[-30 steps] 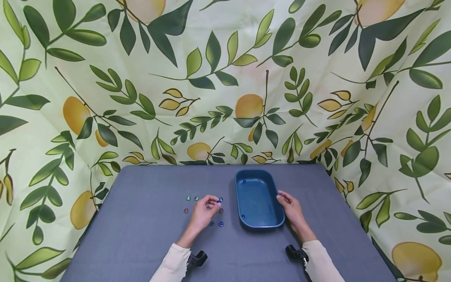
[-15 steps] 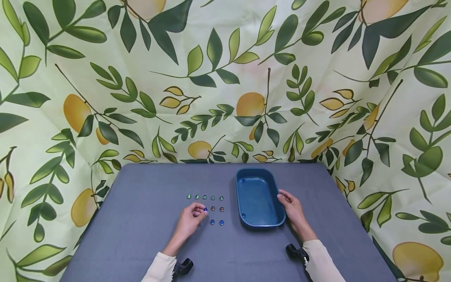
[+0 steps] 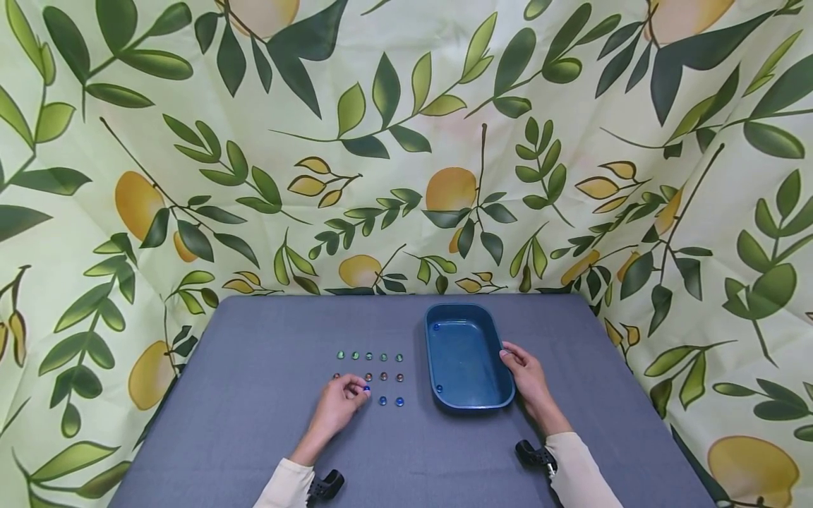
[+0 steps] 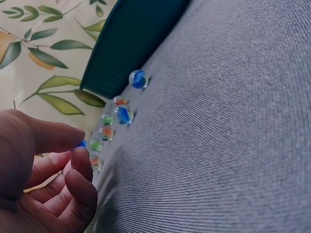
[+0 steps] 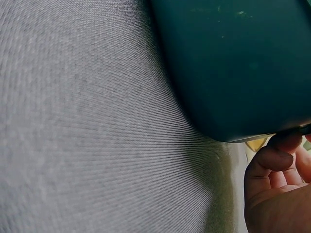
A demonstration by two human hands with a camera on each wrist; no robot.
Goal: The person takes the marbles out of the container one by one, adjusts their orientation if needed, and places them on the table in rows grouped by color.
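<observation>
My left hand (image 3: 339, 406) pinches a blue marble (image 3: 366, 389) between thumb and fingertips, just left of two blue marbles (image 4: 124, 115) lying on the table. Behind the hand runs a row of orange-brown marbles (image 3: 384, 377), partly covered by the fingers. Farther back, several green marbles (image 3: 369, 356) form another row. My right hand (image 3: 528, 377) grips the right rim of a blue plastic tub (image 3: 470, 407), thumb on the edge. Inside the tub lie two blue marbles, one marble (image 3: 436, 327) near the back left corner and another marble (image 3: 439, 389) near the front left.
A grey cloth covers the table (image 3: 267, 339). Around its back and sides hangs a curtain (image 3: 381, 212) printed with leaves and lemons. The tub stands just right of the marble rows, its wall (image 5: 233, 73) rising from the cloth.
My left hand has moved left and then slightly toward the front, carrying the blue marble from the right end of the rows. My right hand stays on the tub.
</observation>
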